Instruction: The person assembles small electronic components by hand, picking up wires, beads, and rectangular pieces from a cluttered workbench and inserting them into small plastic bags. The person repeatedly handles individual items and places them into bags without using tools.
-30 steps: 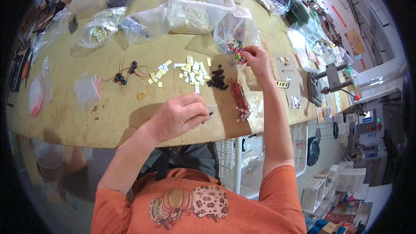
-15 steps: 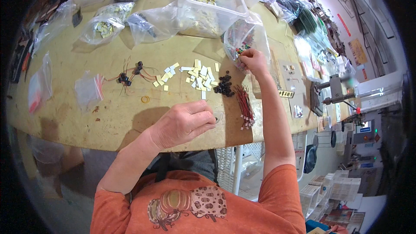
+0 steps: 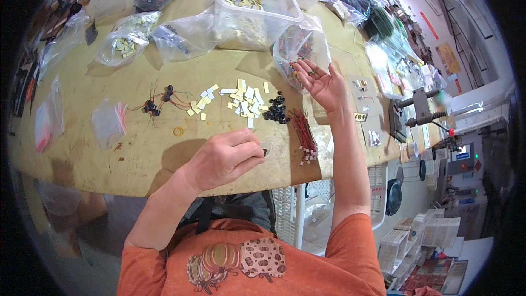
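My left hand (image 3: 229, 154), low over the near edge of the table, pinches a small clear plastic bag (image 3: 268, 147) with a small dark piece inside. My right hand (image 3: 324, 89) is turned palm up with the fingers stretched apart, beside an open clear bag of small coloured parts (image 3: 287, 49). Tiny coloured bits show at its fingers; whether they lie on the fingers or in the bag behind is hard to make out. Between the hands are a heap of small black round parts (image 3: 277, 111) and a bundle of red wires with white connectors (image 3: 304, 137). Yellow and white pads (image 3: 249, 101) lie left of them.
A clear plastic bin (image 3: 257, 13) holding yellowish pieces stands at the back, with bags of pads (image 3: 127, 44) to its left. Black coils with copper wires (image 3: 159, 101) and small empty bags (image 3: 107, 119) lie left. A metal hand press (image 3: 416, 112) stands at right.
My right hand has turned from a downward pinch at the coloured parts to an open, upturned palm. My left hand keeps its hold on the small bag. The whole view has shifted slightly.
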### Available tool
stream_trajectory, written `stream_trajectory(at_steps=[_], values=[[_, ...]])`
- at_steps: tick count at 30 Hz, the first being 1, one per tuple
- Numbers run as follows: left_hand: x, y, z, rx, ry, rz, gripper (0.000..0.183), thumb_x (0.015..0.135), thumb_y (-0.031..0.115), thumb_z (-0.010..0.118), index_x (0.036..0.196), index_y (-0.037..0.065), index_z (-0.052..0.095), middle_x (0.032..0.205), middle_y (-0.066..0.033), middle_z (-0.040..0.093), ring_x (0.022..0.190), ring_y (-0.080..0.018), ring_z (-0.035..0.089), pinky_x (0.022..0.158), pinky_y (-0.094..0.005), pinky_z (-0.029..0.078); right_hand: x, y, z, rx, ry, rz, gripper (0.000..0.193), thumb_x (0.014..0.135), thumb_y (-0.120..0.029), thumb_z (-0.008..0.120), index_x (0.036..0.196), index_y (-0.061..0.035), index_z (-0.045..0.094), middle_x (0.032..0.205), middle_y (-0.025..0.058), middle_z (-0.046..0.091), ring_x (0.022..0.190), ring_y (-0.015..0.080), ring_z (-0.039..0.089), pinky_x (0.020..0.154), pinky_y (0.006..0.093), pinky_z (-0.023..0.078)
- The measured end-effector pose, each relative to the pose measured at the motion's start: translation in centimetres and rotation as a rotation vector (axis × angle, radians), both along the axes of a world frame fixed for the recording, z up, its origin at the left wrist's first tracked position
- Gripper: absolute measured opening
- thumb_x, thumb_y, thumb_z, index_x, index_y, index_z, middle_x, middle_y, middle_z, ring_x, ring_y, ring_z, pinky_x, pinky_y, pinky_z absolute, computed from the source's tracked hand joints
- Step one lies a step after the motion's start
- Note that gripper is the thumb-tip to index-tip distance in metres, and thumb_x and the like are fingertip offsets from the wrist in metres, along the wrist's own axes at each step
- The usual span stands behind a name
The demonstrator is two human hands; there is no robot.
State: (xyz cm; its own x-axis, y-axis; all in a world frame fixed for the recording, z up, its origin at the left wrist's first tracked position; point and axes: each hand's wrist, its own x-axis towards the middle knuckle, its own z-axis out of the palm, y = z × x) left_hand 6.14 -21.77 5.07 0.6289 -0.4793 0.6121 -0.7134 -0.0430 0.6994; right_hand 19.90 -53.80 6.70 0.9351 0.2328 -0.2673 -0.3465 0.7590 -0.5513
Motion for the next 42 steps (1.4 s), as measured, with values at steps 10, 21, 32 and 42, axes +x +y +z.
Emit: stream_trajectory(at_steps=[10,21,32,42], values=[[-0.1,-0.1,0.0,-0.014,0.017,0.018,0.013,0.083,0.003,0.075,0.087,0.004,0.062,0.087,-0.0079,0.062,0.077,-0.0267,0.064,0.068,-0.0358,0.054,-0.8,-0.6,-1.0,-0.284,-0.091,0.035,0.064,0.107,-0.043,0.04,0.135,0.014,0.047,0.14,0.0306,0.051,0.126,0.0406,0.055,0.1,0.0482,0.051],[0.1,0.2,-0.1,0.016,0.001,0.025,0.012,0.084,0.005,0.074,0.086,0.005,0.062,0.087,-0.0078,0.062,0.077,-0.0272,0.064,0.068,-0.0371,0.054,5.6,4.1,-3.1,-2.084,-0.38,-0.002,0.048,0.074,-0.039,0.081,0.095,0.0032,0.071,0.083,0.02,0.072,0.078,0.0328,0.071,0.077,0.0424,0.056],[-0.1,-0.1,-0.2,-0.012,-0.009,0.02,0.012,0.085,0.008,0.074,0.087,0.005,0.062,0.087,-0.0069,0.062,0.078,-0.0269,0.065,0.068,-0.0375,0.054,5.8,-2.6,-3.4,-0.668,0.045,0.184,0.034,0.103,-0.028,0.06,0.109,0.0049,0.068,0.083,0.0088,0.068,0.067,0.0093,0.061,0.047,0.019,0.043],[0.0,0.2,-0.1,0.007,0.003,0.034,0.012,0.083,0.004,0.075,0.087,0.004,0.063,0.088,-0.0076,0.063,0.078,-0.0265,0.065,0.068,-0.0364,0.054,1.6,0.8,-0.6,0.007,0.064,0.039,0.064,0.111,-0.04,0.025,0.136,0.0173,0.038,0.142,0.0342,0.046,0.134,0.0432,0.049,0.107,0.0482,0.052]])
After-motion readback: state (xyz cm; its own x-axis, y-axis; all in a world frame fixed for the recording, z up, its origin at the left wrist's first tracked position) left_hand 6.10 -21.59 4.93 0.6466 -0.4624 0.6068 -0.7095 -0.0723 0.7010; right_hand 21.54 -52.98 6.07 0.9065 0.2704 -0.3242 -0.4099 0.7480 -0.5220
